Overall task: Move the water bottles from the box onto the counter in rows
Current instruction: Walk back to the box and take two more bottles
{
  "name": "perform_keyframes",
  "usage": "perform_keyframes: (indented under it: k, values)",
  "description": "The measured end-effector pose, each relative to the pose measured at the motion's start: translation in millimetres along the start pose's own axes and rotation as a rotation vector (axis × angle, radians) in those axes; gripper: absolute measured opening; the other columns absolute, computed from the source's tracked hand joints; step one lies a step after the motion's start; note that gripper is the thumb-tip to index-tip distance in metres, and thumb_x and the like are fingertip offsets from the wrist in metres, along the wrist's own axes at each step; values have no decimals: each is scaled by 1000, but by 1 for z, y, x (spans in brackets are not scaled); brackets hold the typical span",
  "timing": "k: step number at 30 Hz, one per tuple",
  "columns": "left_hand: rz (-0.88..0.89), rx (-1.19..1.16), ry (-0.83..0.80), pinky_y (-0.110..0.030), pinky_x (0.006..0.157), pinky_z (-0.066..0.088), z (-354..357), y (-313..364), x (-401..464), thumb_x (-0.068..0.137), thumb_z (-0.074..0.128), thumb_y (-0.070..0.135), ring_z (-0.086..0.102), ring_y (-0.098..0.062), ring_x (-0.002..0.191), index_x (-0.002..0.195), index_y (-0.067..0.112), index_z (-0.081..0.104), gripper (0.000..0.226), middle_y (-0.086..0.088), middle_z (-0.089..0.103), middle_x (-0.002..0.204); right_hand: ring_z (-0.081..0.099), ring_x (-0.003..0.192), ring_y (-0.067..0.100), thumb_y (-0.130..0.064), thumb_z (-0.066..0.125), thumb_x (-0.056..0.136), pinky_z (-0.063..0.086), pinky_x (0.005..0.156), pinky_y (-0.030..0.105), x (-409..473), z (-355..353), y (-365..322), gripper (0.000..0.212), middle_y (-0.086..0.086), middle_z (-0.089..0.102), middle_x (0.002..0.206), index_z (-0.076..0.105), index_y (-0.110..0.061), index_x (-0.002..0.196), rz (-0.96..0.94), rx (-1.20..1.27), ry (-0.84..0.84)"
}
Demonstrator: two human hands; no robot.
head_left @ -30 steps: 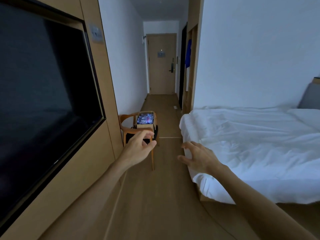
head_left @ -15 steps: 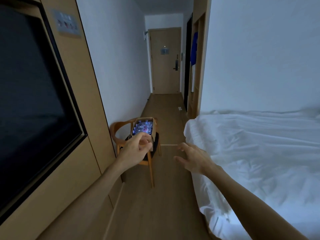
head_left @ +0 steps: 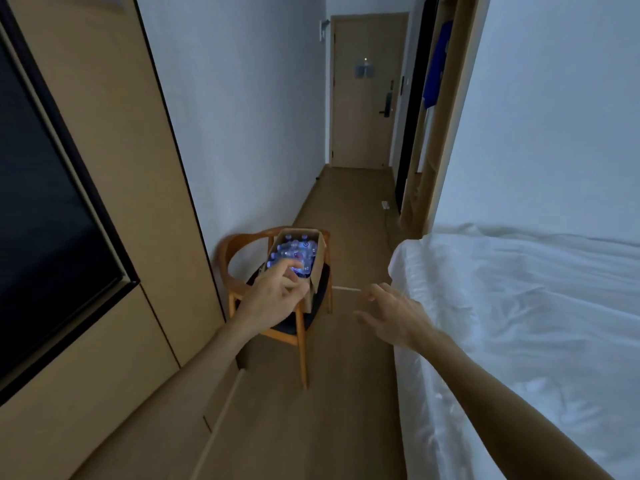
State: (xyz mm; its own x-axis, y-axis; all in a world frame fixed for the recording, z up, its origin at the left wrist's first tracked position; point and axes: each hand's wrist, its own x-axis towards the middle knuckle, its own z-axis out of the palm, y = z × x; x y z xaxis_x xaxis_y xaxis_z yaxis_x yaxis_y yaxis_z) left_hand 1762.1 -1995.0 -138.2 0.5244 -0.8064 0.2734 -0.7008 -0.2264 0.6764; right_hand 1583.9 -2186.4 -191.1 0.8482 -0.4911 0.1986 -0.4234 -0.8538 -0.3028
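head view: bed (head_left: 519,306) right, chair (head_left: 242,247) ahead — box (head_left: 320,258) on it.

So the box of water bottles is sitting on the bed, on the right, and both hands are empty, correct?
Not quite. The head view shows the box of water bottles sitting on the wooden chair by the left wall, not on the bed. The rest holds: the left hand and the right hand are both empty.
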Motion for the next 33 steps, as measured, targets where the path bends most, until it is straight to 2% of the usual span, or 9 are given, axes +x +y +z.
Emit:
perform_keyframes:
  k: [4,10,14,17,20,23,26,29,33]
  values:
    - [-45,-32,23,-22,68,47,16,-35,80,92,58,36,60,-2,81,123,32,49,32,13,55,103,58,90,8,-63,52,85,56,78,38,80,11,37,37,-11,55,110,45,-37,109,15,1,-15]
    - [-82,-23,25,-25,71,51,30,-77,200,92,57,37,61,-5,84,119,33,50,29,17,57,96,58,87,8,-67,49,83,57,74,36,195,27,82,35,-14,55,106,43,-41,105,17,27,-13]
    - [-122,-31,16,-37,76,56,44,-97,267,93,57,36,63,-7,81,124,31,48,32,14,58,100,57,89,8,-69,46,80,56,76,37,257,43,112,39,-15,54,108,43,-42,108,14,48,-59]
    - [-148,-73,9,-40,77,58,57,-112,305,95,55,32,65,-11,87,127,28,47,34,8,59,104,56,89,8,-75,38,75,54,76,34,299,49,131,45,-19,50,105,42,-43,108,3,70,-73]
    - [-188,-64,14,-33,75,57,75,-133,344,95,54,35,65,-10,91,128,29,46,34,7,60,108,53,94,6,-74,36,75,49,76,33,346,59,153,49,-19,47,108,35,-47,115,-48,95,-106]
    - [-240,-23,37,-21,65,49,91,-153,386,94,55,38,65,-4,80,126,34,45,33,13,60,102,53,92,5,-74,33,76,48,74,32,397,72,178,44,-17,51,108,36,-48,112,-103,106,-134]
    - [-313,-53,81,-25,64,53,101,-168,422,92,59,35,65,-6,80,122,37,47,32,13,62,99,54,88,4,-74,33,80,51,74,33,447,83,199,35,-21,49,100,39,-51,106,-162,111,-212]
    - [-364,-44,140,-30,68,55,110,-179,450,91,60,34,64,-6,79,115,40,50,26,13,63,94,57,91,4,-66,42,85,55,78,35,494,89,215,27,-19,52,103,45,-47,105,-242,104,-290]
    - [-435,-16,204,-19,66,42,120,-199,467,93,56,35,59,-1,76,111,43,48,21,16,60,85,58,97,8,-55,52,90,53,81,33,546,100,228,29,-11,58,108,53,-34,110,-277,175,-357]
